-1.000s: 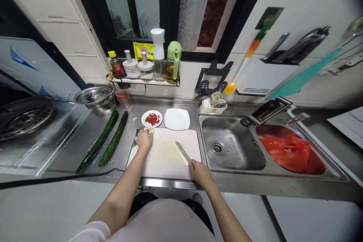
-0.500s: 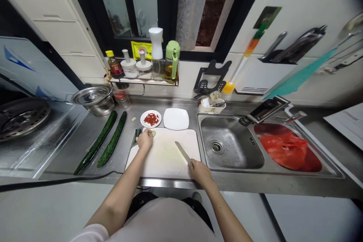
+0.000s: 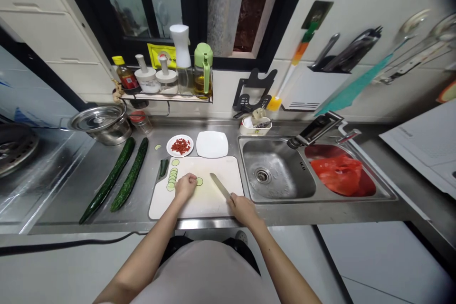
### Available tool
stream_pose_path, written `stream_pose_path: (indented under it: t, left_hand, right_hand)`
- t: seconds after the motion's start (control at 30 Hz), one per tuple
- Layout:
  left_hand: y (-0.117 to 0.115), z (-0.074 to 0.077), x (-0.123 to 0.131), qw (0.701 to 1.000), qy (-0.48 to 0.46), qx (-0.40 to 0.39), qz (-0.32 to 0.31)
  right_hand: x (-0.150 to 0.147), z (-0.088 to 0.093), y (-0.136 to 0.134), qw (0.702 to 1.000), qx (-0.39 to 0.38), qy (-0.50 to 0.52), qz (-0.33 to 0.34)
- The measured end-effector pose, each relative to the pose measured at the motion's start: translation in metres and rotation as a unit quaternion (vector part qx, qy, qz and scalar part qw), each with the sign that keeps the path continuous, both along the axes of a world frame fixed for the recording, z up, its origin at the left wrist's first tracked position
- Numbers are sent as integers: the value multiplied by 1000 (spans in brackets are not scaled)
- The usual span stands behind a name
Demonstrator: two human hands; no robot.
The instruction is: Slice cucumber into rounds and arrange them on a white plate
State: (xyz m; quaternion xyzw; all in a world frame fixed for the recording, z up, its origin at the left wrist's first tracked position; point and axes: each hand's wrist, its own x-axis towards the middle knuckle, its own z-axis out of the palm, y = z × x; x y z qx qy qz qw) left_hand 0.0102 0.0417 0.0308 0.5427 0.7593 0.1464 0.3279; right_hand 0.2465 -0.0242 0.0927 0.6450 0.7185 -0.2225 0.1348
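Note:
My left hand (image 3: 185, 187) is over the middle of the white cutting board (image 3: 224, 168), its fingertips pinched at the edge of a single round cucumber slice (image 3: 200, 181). Left of that hand, a column of overlapping cucumber slices (image 3: 172, 178) lies on the board, with one slice (image 3: 175, 162) apart above them. My right hand (image 3: 242, 209) grips the handle of a knife (image 3: 221, 186), whose blade lies low over the board and points up and left. A short dark green cucumber piece (image 3: 164, 167) rests at the board's upper left corner.
Two whole cucumbers (image 3: 108, 178) (image 3: 130, 175) lie on the steel counter at left. Behind the board are a plate of chopped red pieces (image 3: 180, 146) and a square white plate (image 3: 212, 144). The sink (image 3: 281, 171) adjoins on the right; a steel pot (image 3: 103, 123) stands back left.
My left hand has moved right and toward me from the board's upper left, uncovering the column of slices. The slice is now near the board's middle. My right hand still holds the knife.

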Motion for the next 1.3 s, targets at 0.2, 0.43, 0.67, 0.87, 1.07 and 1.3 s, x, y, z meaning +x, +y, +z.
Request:
stream_pose_path:
  t: [0.2,0.43,0.67,0.87,1.07,1.3]
  left_hand:
    - [-6,5,-1,999,37,8,-23]
    - [-10,14,-1,996,74,22,-38]
    - [-9,14,-1,996,81,21,-41]
    - [-8,13,0,995,83,18,-46]
    - [-8,14,0,996,79,14,-50]
    - [-8,15,1,996,76,12,-45]
  right_hand:
    - [-10,11,-13,1000,-3,9,25]
    - [-18,17,-13,997,8,-8,78]
    - [-21,17,-10,995,3,-18,97]
    - [-21,18,-6,994,-1,-24,108]
    - [-18,16,1,991,-2,-28,132]
    - [-16,17,9,989,-16,-32,142]
